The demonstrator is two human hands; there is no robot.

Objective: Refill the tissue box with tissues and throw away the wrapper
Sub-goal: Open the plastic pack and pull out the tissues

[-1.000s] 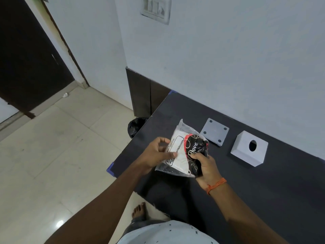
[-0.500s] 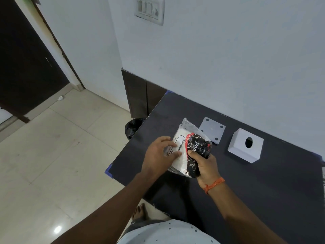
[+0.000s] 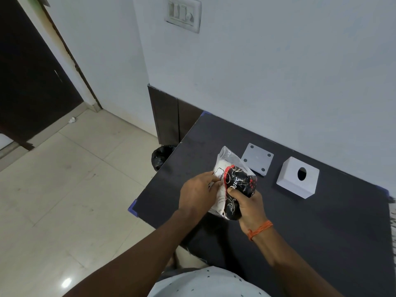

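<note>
A tissue pack (image 3: 234, 179) in a clear, black and red plastic wrapper is held just above the dark table (image 3: 321, 221). My left hand (image 3: 198, 192) grips its left white side, and my right hand (image 3: 248, 203) squeezes its lower black part. The wrapper's top end sticks up loose. To the right on the table stands the white tissue box cover (image 3: 296, 177) with a round hole on top. Its flat white base plate (image 3: 257, 158) with corner holes lies between the cover and the pack.
A bin lined with a black bag (image 3: 160, 156) stands on the tiled floor just off the table's left edge. A wall runs behind the table. A dark doorway (image 3: 27, 82) is at the far left.
My left hand has slid further over the pack's left side and its fingers have closed on the wrapper. The pack stays in both hands above the table.
</note>
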